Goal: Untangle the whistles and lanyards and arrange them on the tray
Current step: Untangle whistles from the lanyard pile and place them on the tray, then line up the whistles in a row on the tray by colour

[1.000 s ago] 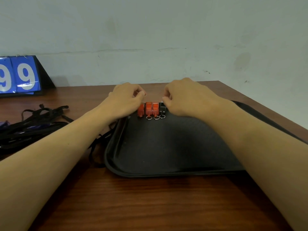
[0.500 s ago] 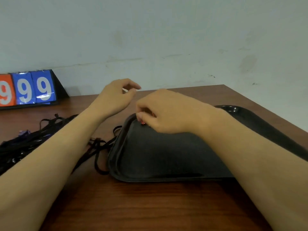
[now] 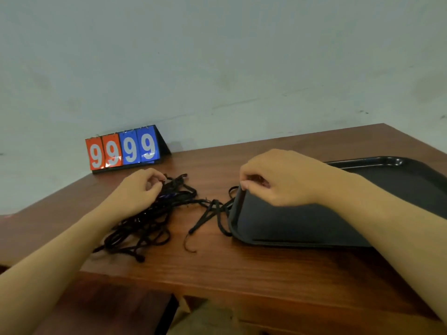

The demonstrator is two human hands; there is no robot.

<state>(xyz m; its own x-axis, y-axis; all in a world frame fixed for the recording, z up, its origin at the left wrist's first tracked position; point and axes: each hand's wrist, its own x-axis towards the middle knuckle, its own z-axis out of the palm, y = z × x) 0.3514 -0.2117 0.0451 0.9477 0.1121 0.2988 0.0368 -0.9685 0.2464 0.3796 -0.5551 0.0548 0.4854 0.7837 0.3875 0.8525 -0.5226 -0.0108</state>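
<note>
A tangle of black lanyards [image 3: 154,221] lies on the wooden table left of the black tray [image 3: 290,228]. A small blue piece [image 3: 169,195] shows inside the tangle. My left hand [image 3: 140,192] rests on the tangle's far end, its fingertips pinching strands. Loose lanyard ends [image 3: 208,213] run from the tangle to the tray's left rim. My right hand [image 3: 278,180] sits curled over the tray's far left corner, thumb at the rim. It hides the whistles, and what it holds does not show.
A flip scoreboard [image 3: 123,151] reading 9999 in orange and blue stands at the back left against the wall. The table's front edge [image 3: 217,284] runs close below the tangle. The tray reaches toward the table's right side.
The view has swung left and up. My left hand left the tray and moved left onto the lanyard tangle. My right hand stays over the tray's far left corner, covering the whistles.
</note>
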